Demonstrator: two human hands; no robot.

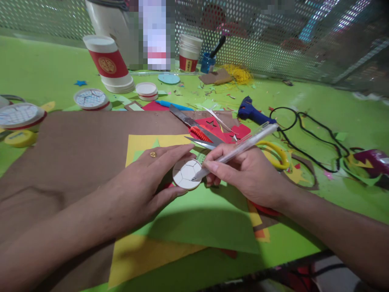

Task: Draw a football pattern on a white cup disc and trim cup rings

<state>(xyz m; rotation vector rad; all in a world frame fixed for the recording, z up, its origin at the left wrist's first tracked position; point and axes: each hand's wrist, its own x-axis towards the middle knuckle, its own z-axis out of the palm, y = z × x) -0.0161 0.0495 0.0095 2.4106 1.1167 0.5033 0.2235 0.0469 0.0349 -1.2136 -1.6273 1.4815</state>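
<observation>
Your left hand (152,178), spread, steadies the disc (186,174). Your right hand (243,172) pinches the pen (243,148) (shaft slanting up-right), tip at the disc's right edge.

A white round disc (187,173), marked with football-like lines, is laid flat just below the blades of the scissors (203,143) and is held at its edge by the left hand (146,182). A pale pen (240,148) is gripped slanted in the right hand (243,170), with its tip set on the disc and its barrel crossing over the scissors.
</observation>
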